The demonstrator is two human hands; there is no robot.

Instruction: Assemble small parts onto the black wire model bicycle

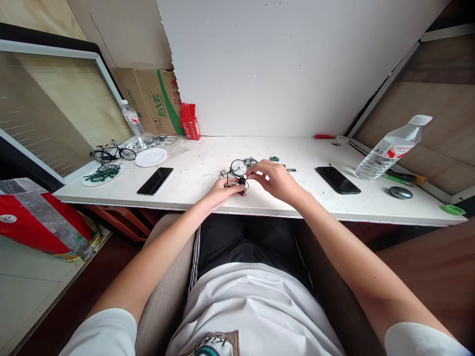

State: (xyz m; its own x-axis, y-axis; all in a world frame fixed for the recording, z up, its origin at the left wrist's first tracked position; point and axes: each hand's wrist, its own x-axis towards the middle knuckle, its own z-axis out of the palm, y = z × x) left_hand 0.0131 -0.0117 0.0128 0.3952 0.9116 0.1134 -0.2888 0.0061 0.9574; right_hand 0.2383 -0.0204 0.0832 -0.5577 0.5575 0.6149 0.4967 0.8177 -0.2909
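A small black model bicycle (238, 168) is held near the desk's front edge, one spoked wheel pointing up. My left hand (221, 192) is closed around its lower part, thumb and fingers on the dark frame. My right hand (272, 178) comes in from the right with thumb and index finger pinched beside the bicycle. A tiny dark piece seems to be at those fingertips, too small to name. Just behind the hands, part of another spoked wheel (251, 161) shows. Small green pieces (274, 158) lie behind my right hand.
On the left stand another model bicycle (113, 152), a white plate (151, 157), a plate with green parts (102, 174) and a phone (155, 181). To the right are a second phone (337, 179), a water bottle (393, 148), a round grey object (401, 192) and a green cap (453, 210).
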